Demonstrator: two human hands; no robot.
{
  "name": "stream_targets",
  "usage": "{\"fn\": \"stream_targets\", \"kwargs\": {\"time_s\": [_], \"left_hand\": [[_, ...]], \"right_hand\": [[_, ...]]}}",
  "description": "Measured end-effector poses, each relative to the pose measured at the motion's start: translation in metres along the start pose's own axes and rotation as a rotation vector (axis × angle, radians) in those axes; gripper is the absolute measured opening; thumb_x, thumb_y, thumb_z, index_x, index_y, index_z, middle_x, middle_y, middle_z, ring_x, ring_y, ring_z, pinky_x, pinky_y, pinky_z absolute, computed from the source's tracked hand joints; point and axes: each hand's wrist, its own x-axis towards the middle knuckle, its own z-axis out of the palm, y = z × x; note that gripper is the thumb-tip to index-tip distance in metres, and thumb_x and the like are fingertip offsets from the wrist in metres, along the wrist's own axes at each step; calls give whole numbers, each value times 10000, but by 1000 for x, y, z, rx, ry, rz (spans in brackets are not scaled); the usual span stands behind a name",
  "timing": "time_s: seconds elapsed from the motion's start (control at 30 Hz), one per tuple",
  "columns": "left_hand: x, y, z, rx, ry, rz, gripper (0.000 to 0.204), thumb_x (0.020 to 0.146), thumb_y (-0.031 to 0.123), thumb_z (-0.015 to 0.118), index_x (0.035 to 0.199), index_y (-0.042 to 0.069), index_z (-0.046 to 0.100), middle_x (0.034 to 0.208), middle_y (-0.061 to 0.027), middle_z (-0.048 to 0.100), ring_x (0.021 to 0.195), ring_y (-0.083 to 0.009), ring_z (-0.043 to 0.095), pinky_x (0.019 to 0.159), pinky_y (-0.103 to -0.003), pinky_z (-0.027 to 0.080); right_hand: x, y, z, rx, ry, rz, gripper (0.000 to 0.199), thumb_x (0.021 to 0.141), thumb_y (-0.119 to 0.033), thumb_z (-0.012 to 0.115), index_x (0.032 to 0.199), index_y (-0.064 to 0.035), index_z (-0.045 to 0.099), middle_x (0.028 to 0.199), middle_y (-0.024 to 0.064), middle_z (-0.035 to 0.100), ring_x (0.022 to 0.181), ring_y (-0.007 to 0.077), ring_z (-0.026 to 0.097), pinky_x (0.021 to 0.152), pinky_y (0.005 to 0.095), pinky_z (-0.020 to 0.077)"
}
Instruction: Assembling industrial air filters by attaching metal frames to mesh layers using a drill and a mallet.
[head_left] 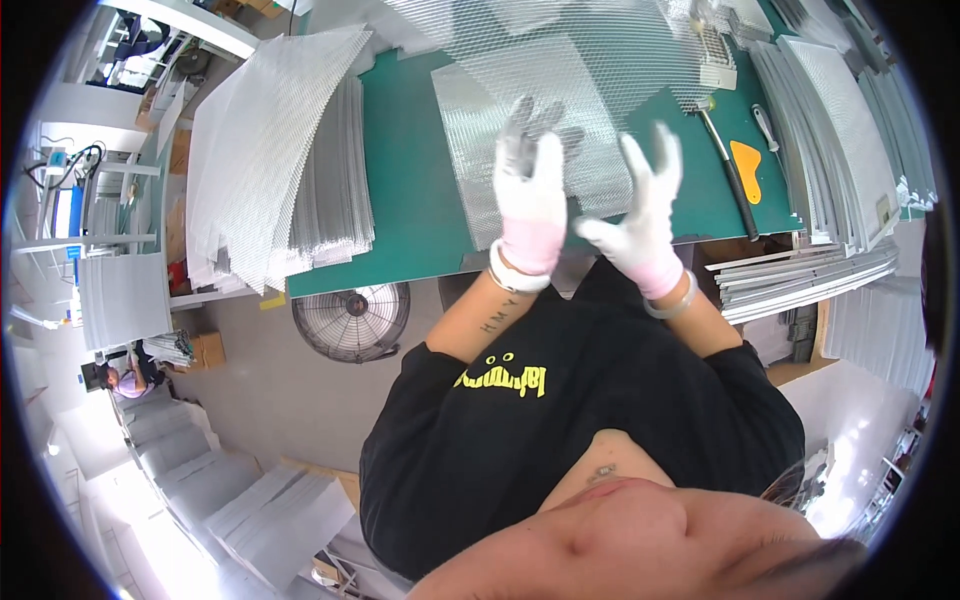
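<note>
Green table carries everything here; landmark is the flat translucent sheet lying on it in front of the hands. Larger mesh sheet overlaps the flat sheet's far end; can't tell what supports it. Left of the flat sheet: stack of thin grey panels; well to its right: pale panel stack. Left hand is over the flat sheet, grip spread, nothing pinched; contact unclear. Right hand is at its right edge, grip also spread and empty, fingertips blurred. My read: sheet handling, between grasps. Next move on the flat sheet calls for both grips on its edges, flat and even, so it doesn't bend. Right of it, beyond the right hand: black-handled hammer, orange scraper, then screwdriver, all untouched.
</note>
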Motion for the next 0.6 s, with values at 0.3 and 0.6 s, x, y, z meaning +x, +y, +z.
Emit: {"fn": "stream_targets", "kwargs": {"time_s": [0.3,0.6], "left_hand": [[-8,12,-89,560,70,319,626,929,38,642,1494,-41,383,1225,-125,604,1059,-187,589,920,-328,504],[0,4,-119,1742,-106,287,732,811,301,781,1400,-24,493,1033,-182,609,927,-358,631,815,-443,523]], "right_hand": [[33,26,-58,36,-256,247,811,858,-216,753,1539,-58,341,1265,232,640,1060,328,687,911,361,528],[22,57,5,-75,-366,248,858,824,-266,757,1550,-112,327,867,231,661,789,399,671,745,429,534]]}}
